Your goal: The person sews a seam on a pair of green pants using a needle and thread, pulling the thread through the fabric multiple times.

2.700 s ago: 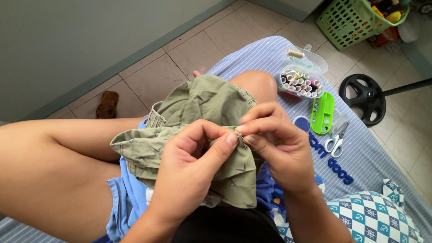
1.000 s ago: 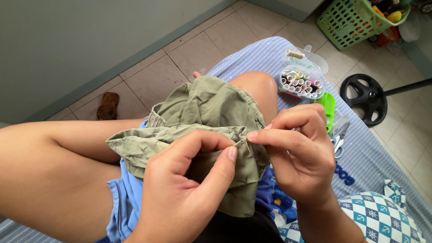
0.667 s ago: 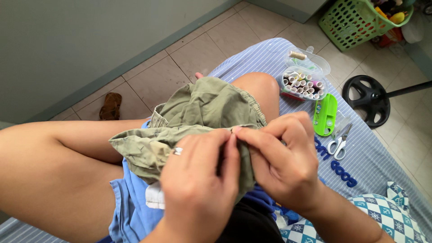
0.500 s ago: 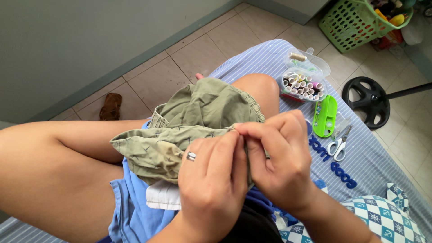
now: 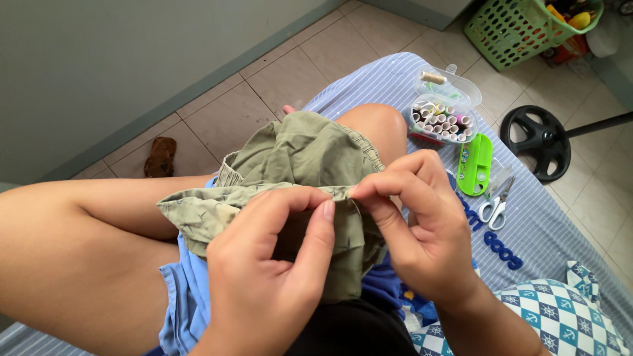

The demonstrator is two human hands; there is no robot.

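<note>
The olive garment (image 5: 297, 158) lay across the person's knee. Left hand (image 5: 264, 277) and right hand (image 5: 422, 231) each pinched its folded edge, closed, holding the seam taut between them for inspection.

You get soft, even daylight and weak shadows only; the view is sharp, with slight wide-angle bending at the edges.
</note>
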